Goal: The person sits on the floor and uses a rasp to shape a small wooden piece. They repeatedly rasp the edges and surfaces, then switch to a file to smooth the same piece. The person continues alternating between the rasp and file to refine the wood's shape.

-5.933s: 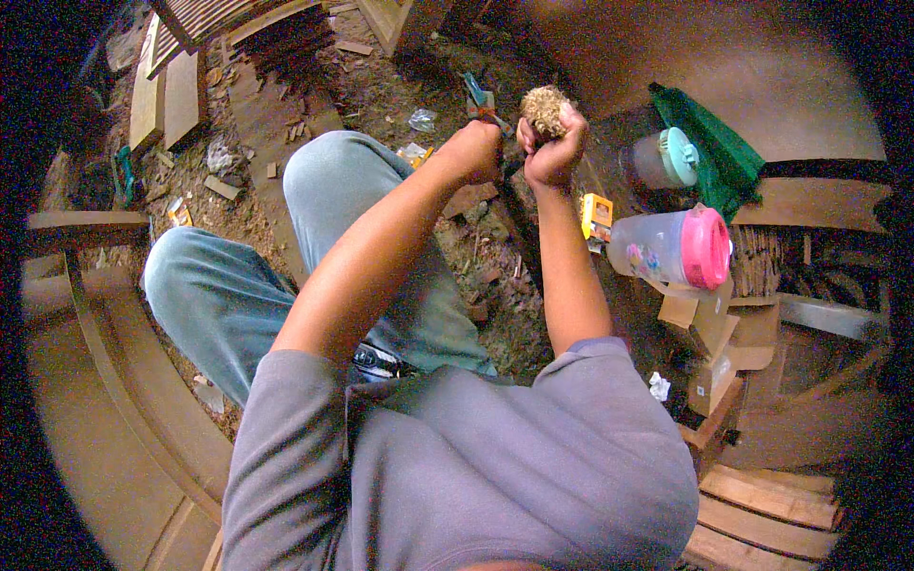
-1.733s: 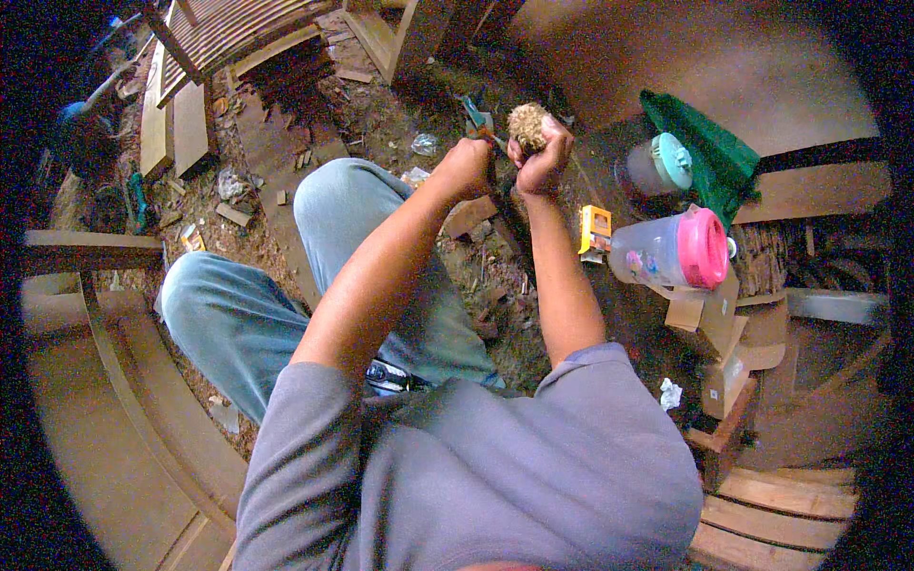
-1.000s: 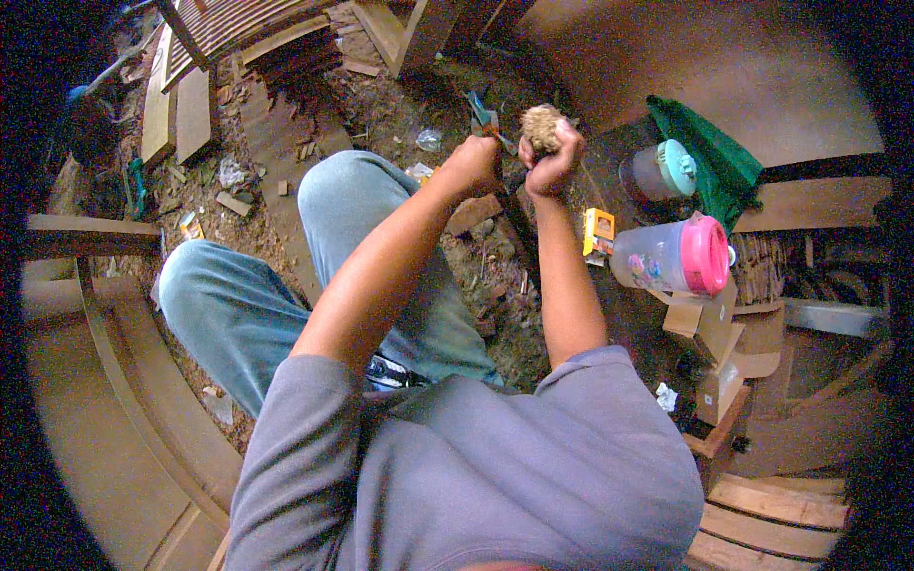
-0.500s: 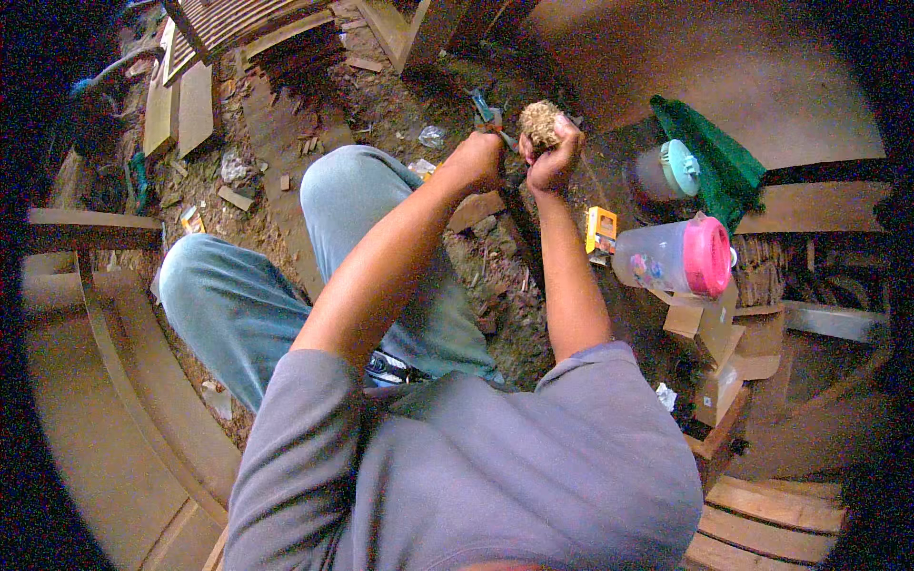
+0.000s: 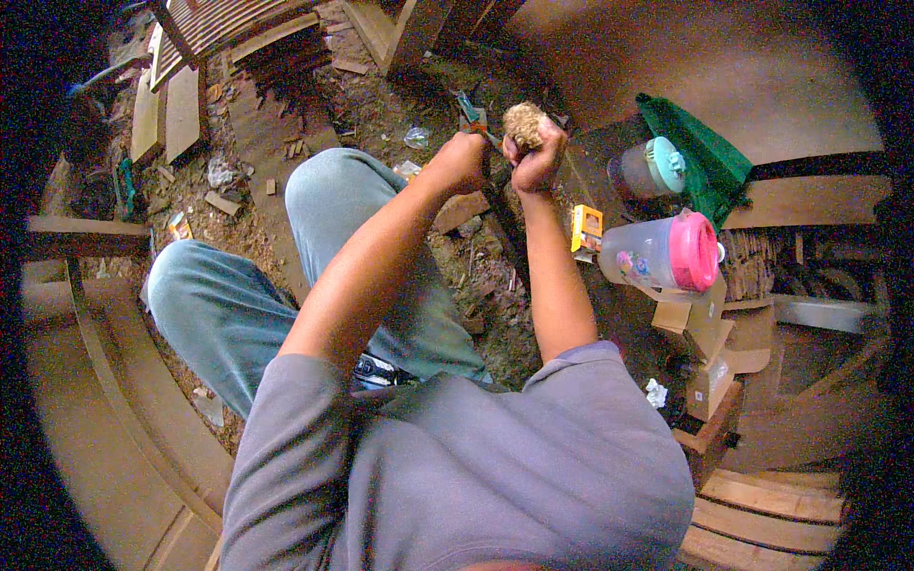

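Atop the right fist: tan clump (image 5: 523, 125), fibrous, its rough end showing.
Right hand (image 5: 539, 166): clamped round the clump.
Left hand (image 5: 461, 158): just beside the right; its inner side is hidden, so its grip cannot be told.
Just beyond the left hand: blue-green thing (image 5: 466, 107), too small to make out.
Right of both: yellow box (image 5: 587, 227), near pink-lidded jug (image 5: 647, 252).
Past these: mint-lidded jug (image 5: 645, 169) beside green sheet (image 5: 700, 162).
Far left: boards (image 5: 184, 114) on the ground.
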A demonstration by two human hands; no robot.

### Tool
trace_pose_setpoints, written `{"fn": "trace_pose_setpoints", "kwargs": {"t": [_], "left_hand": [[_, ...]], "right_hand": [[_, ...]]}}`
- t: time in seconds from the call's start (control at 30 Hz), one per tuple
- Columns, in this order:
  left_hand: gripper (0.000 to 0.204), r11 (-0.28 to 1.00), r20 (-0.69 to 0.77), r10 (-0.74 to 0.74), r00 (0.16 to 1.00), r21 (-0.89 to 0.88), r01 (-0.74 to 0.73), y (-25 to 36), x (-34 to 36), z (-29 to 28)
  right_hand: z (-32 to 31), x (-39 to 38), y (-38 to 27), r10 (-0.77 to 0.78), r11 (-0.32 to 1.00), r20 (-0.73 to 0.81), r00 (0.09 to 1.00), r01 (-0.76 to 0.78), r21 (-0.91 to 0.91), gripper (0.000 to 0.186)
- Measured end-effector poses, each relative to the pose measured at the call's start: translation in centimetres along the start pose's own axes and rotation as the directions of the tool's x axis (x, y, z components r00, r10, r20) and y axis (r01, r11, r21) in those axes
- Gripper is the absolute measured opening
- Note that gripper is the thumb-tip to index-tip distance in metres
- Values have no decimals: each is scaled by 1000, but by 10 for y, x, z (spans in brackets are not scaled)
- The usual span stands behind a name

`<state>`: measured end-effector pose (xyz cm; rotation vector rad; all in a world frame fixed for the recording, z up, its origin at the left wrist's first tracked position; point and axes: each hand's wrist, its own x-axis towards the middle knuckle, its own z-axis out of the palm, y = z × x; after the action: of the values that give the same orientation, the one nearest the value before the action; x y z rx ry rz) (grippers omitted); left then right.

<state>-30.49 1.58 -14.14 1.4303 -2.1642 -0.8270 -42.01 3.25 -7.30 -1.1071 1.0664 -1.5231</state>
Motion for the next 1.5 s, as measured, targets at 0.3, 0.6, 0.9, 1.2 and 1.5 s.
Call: {"fn": "trace_pose_setpoints", "kwargs": {"t": [0.3, 0.6, 0.9, 1.2, 1.5], "left_hand": [[22, 999, 43, -32, 999, -28, 33, 5, -2, -5], [18, 999, 35, -11, 999, -31, 12, -8, 6, 9], [17, 989, -61, 54, 997, -137, -62, -16, 11, 16], [17, 998, -29, 12, 1000, -60, -14, -8, 4, 10], [28, 1000, 7, 9, 1000, -8, -9, -9, 6, 6]], "right_hand": [[7, -1, -1, -7, 1000, -77, 997, 9, 25, 42], [3, -1, -6, -65, 995, 30, 997, 63, 81, 39], [0, 1, 3, -54, 977, -23, 998, 58, 204, 42], [5, 0, 0, -87, 955, -55, 995, 99, 280, 42], [2, 9, 4, -4, 977, 9, 1000, 3, 215, 42]]}}
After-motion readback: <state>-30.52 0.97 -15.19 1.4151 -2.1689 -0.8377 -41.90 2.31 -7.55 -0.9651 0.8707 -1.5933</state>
